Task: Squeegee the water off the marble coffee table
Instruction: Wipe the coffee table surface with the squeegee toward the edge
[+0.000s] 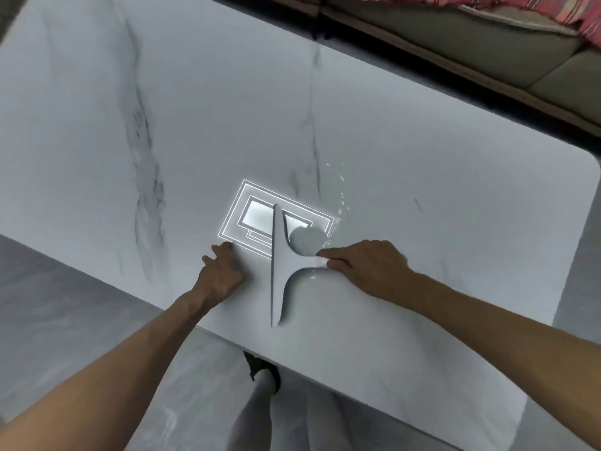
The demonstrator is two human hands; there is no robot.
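Marble coffee table [422,157] fills most of the frame; sofa [487,43] upper right.

Left hand [221,271] lies on the slab just left of centre, fingers loosely spread, holding nothing, just beside the blade.

Right hand [364,265], right of centre, thumb and fingers pinched on the handle stub.

Squeegee [279,271] at centre, blade edge down on the marble, crossing a ceiling-light reflection [247,222].

Water [340,203]: beads and streaks just upper right of the blade, a few under the handle.

I read this as a stroke being set up. Next move needs the blade behind the droplets, even pressure, then a drag toward an edge.
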